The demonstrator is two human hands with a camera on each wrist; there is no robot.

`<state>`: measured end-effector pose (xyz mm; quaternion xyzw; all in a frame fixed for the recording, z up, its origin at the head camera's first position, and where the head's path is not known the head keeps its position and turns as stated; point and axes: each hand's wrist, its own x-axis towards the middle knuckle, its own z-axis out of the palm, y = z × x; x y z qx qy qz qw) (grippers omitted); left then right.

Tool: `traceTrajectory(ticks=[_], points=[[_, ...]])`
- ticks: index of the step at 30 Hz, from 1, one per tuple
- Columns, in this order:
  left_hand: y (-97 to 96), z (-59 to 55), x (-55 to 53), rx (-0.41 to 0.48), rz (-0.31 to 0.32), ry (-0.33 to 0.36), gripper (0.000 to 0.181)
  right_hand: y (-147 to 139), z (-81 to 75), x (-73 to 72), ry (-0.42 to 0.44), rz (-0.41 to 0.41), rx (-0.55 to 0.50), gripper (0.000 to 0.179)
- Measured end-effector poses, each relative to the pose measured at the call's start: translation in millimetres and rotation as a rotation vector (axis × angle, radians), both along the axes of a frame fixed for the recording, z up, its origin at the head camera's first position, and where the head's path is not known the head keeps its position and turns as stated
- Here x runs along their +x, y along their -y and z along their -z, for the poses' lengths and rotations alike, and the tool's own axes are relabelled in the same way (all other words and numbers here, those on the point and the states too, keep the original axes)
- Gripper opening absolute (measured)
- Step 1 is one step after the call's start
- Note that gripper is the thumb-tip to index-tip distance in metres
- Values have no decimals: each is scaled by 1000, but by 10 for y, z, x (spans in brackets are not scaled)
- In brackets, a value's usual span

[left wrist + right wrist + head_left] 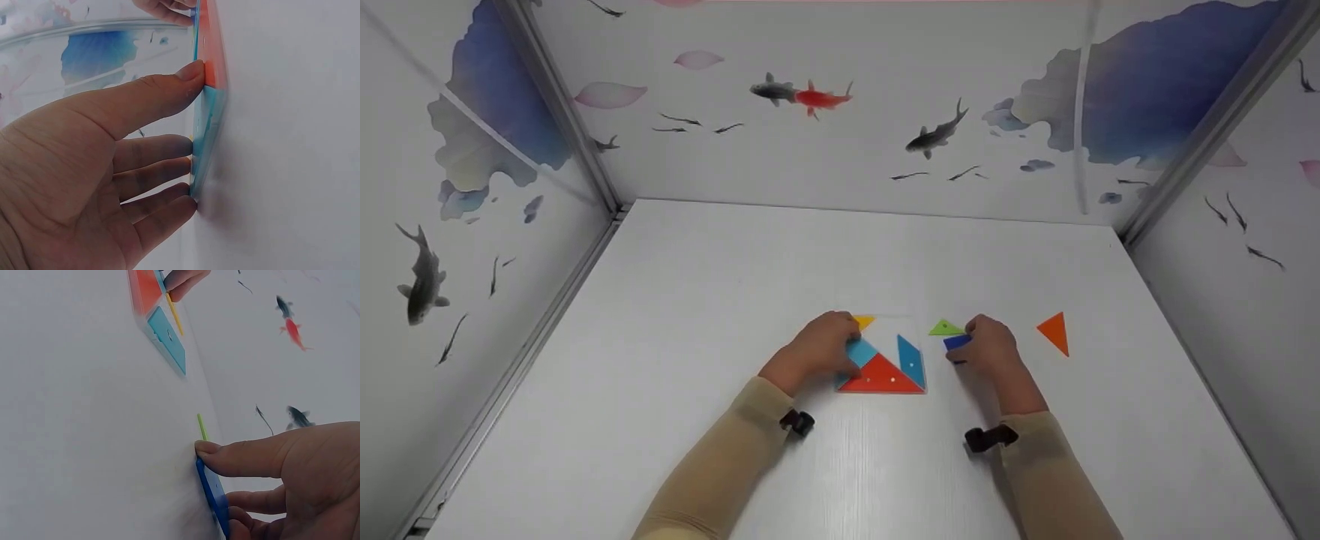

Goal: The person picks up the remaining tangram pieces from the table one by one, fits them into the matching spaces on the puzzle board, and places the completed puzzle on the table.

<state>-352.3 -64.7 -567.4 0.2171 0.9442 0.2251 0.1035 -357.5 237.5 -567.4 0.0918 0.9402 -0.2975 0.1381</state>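
Left hand (817, 349), fingers spread, touched a clear square tray (896, 327) holding a red triangle (883, 376) and light-blue parallelogram (911, 361); across a gap, the right hand (994, 351) pinched a flat dark-blue piece (957, 343). Left-wrist view: fingertips (184, 146) met the tray's edge. Right-wrist view: green triangle (202, 426) lay beside that piece.

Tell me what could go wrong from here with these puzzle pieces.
The right grip holds the dark blue piece close beside the green triangle, so moving it might knock the triangle askew.

The left grip has fingertips on pieces in the tray; a sideways push could shift them.

The blue parallelogram has open space beside it in the tray, so a bump could slide it out of place.
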Motion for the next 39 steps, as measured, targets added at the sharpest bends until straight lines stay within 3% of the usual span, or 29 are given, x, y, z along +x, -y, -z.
traceTrajectory(ticks=[14, 24, 32, 39], points=[[-5, -16, -2, -10, 15, -15, 50, -29, -8, 26, -21, -9, 14, 60], [-13, -15, 22, -7, -32, 34, 55, -147, -20, -11, -9, 11, -51, 43], [-5, -7, 14, -21, -19, 34, 58, -240, -25, -32, 2, 6, -134, 29], [12, -1, -4, -6, 17, -12, 53, -271, -36, -47, 28, 0, -187, 24]])
